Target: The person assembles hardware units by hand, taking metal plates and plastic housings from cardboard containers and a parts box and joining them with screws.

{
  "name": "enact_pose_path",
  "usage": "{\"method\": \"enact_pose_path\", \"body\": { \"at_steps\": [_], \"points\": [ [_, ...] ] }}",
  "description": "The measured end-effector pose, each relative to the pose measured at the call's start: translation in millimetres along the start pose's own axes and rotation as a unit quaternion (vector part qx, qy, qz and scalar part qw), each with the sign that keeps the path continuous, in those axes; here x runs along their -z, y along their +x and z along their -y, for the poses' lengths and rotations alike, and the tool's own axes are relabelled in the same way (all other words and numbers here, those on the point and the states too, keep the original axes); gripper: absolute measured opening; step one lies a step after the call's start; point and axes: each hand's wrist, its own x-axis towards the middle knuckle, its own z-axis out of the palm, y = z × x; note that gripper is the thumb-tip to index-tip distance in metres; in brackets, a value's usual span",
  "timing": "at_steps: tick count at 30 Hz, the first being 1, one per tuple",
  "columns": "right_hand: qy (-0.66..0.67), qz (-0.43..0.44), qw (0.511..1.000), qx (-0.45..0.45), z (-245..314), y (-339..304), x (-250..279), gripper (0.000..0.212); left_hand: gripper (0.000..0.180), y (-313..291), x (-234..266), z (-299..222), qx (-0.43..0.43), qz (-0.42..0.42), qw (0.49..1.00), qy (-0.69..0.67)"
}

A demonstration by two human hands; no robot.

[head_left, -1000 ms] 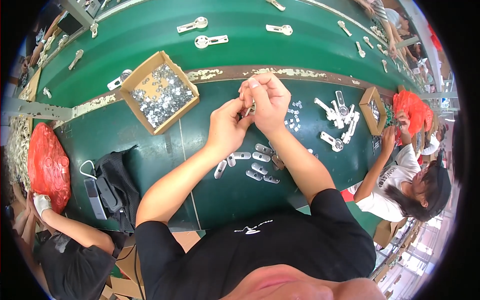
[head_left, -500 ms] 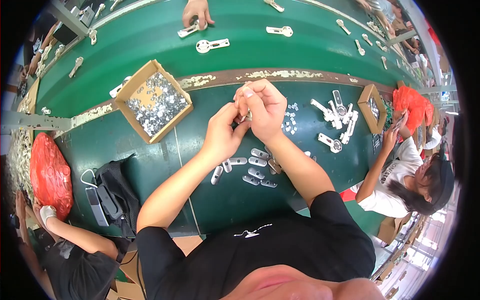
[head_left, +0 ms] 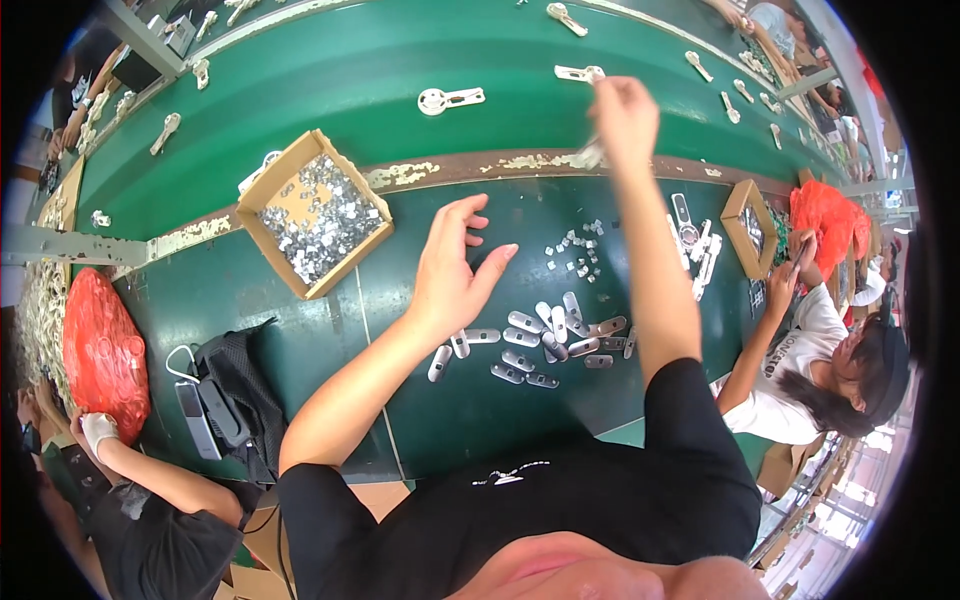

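Note:
My left hand (head_left: 452, 265) is open above the green table, its thumb and fingers apart with nothing between them. My right hand (head_left: 626, 118) reaches over the far edge of the table to the belt. Motion smears its fingers, so whether they grip anything cannot be made out. By its fingertips lies a white handle-shaped part (head_left: 578, 73) on the belt. A blurred whitish piece (head_left: 590, 155) shows just below the hand, at the belt's edge. Nearer me lie several oval metal plates (head_left: 523, 322) and small clear-looking pieces (head_left: 578, 244).
A cardboard box (head_left: 316, 215) of small shiny pieces stands at left, near a black bag (head_left: 238, 390) with a grey device. More white parts (head_left: 705, 262) and a smaller box (head_left: 748, 228) lie at right. Co-workers sit on both sides; the green belt (head_left: 330, 100) carries other white parts.
My hands have parted: the right has swung out to the belt, the left has opened. Another person's hand at the belt's far side has left the view, and belt parts have shifted slightly right.

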Motion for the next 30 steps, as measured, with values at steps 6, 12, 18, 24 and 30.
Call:
{"method": "enact_pose_path", "body": {
  "at_steps": [6, 12, 18, 24, 30],
  "points": [
    [-0.485, 0.03, 0.83, 0.274, -74, 98, 17, 0.062, 0.043, 0, -3, 0, -0.042, 0.017, 0.998, 0.046],
    [-0.468, 0.217, 0.799, 0.308, -67, 98, -34, 0.03, 0.033, -3, 2, 4, -0.054, 0.006, 0.997, 0.055],
    [-0.239, 0.267, 0.881, 0.308, -9, 51, -72, 0.04, 0.029, -4, -4, 7, -0.088, 0.002, 0.994, 0.059],
    [-0.303, 0.318, 0.769, 0.465, 50, -24, -121, 0.053, 0.024, -2, 3, 10, -0.099, -0.005, 0.993, 0.066],
    [-0.257, 0.315, 0.85, 0.335, 59, -42, -70, 0.053, 0.022, -1, -2, 15, -0.092, 0.023, 0.992, 0.083]
  ]
}}
